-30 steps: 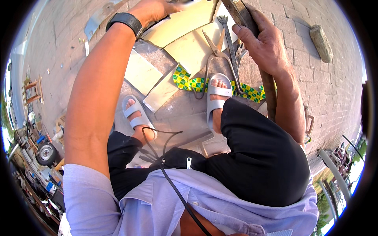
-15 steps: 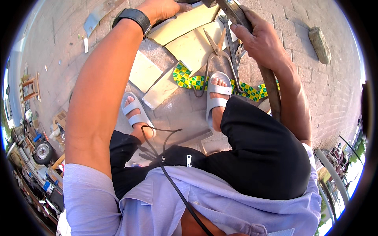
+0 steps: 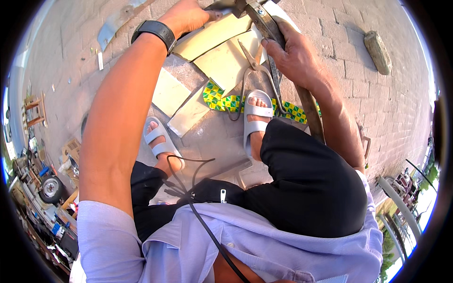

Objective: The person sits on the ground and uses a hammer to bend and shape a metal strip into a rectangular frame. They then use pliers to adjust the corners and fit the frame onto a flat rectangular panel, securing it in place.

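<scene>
My right hand (image 3: 297,52) wraps round the long curved wooden handle (image 3: 309,111) of a tool with a dark metal head (image 3: 239,7), cut off by the upper edge. The handle passes under my right forearm. My left hand (image 3: 186,18) is closed beside that head, its thumb toward the metal. What its fingers hold is hidden. Under the hands lie cream-coloured sheet pieces (image 3: 222,59). Open metal shears (image 3: 255,66) rest by my right foot, partly over a green and yellow checked strip (image 3: 231,102).
A stone-like block (image 3: 378,53) lies on the paving to the right. At the far left, a bent metal sheet (image 3: 113,28), a small wooden stool (image 3: 34,112) and a wheel (image 3: 50,188) among clutter. A black cable (image 3: 212,228) hangs before my shirt.
Both hands and the tool sit slightly farther left in view. More of the tool's metal head shows. The floor things have shifted a little with the view; both grips look the same.
</scene>
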{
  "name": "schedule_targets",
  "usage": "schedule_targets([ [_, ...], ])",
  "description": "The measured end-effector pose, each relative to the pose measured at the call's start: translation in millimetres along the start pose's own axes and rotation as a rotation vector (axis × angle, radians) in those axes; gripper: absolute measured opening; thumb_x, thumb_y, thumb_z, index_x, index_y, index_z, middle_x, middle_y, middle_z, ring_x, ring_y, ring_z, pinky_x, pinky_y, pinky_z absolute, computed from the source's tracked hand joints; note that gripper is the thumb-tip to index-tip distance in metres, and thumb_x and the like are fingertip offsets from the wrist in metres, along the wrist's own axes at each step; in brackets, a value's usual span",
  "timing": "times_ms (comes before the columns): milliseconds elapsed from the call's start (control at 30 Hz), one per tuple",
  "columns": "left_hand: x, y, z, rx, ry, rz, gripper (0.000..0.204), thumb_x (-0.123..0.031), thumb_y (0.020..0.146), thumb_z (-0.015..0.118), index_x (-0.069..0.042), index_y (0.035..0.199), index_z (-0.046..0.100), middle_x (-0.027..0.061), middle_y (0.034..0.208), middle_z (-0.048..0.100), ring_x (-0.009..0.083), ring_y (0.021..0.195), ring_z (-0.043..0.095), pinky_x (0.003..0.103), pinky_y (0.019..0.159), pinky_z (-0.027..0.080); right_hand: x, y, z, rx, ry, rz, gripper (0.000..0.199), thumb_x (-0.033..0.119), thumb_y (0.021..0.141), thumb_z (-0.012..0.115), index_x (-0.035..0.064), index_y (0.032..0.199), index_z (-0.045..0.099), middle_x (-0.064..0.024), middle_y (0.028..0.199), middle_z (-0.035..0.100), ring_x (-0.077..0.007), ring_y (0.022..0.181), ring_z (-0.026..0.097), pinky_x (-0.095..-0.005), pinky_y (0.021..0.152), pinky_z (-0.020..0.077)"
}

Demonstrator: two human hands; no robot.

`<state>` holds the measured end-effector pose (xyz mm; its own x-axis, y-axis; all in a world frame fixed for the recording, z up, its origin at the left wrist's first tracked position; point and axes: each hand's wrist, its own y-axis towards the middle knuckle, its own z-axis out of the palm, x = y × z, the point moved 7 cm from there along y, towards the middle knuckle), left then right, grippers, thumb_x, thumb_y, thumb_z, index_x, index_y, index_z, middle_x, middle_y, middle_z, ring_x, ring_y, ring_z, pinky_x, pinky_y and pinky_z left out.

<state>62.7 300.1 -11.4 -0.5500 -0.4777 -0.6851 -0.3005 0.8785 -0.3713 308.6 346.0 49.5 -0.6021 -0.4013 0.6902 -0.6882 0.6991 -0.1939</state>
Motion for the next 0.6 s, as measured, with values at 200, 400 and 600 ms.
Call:
schedule_targets([
  [200, 3.5, -4.0, 0.6, 0.057, -0.065, -0.068, 0.048, -0.04, 0.088, 0.077, 0.005, 0.106, 0.078, 0.0171, 0.094, 0.076, 0.0231, 0.081, 0.07, 0.038, 0.075, 0.054, -4.3, 2.3, 5.3, -0.018, -0.022, -0.024, 0.049, 0.028, 0.098, 0.065, -0.0012, 0.137, 0.056, -0.0248, 0.105, 0.071, -0.0315, 0.096, 0.07, -0.0424, 0.088, 0.0547],
  [400, -19.2, -17.5, -9.7, 0.051, -0.113, -0.147, 0.039, -0.029, 0.084, 0.081, 0.006, 0.098, 0.076, 0.0137, 0.084, 0.074, 0.0211, 0.076, 0.067, 0.039, 0.068, 0.052, -10.0, 0.1, 4.6, -0.052, 0.03, -0.047, 0.05, 0.027, 0.096, 0.066, -0.0008, 0.136, 0.056, -0.0285, 0.105, 0.071, -0.0406, 0.1, 0.071, -0.0455, 0.089, 0.0537],
  [600, 29.6, -30.4, -28.5, 0.152, 0.251, 0.006, 0.048, -0.036, 0.084, 0.079, 0.007, 0.106, 0.076, 0.0171, 0.092, 0.073, 0.0223, 0.081, 0.067, 0.037, 0.075, 0.052, -8.6, -0.3, 3.4, -0.052, 0.031, -0.057, 0.048, 0.027, 0.096, 0.066, 0.0002, 0.135, 0.058, -0.0252, 0.104, 0.071, -0.0369, 0.097, 0.071, -0.0439, 0.089, 0.0537],
])
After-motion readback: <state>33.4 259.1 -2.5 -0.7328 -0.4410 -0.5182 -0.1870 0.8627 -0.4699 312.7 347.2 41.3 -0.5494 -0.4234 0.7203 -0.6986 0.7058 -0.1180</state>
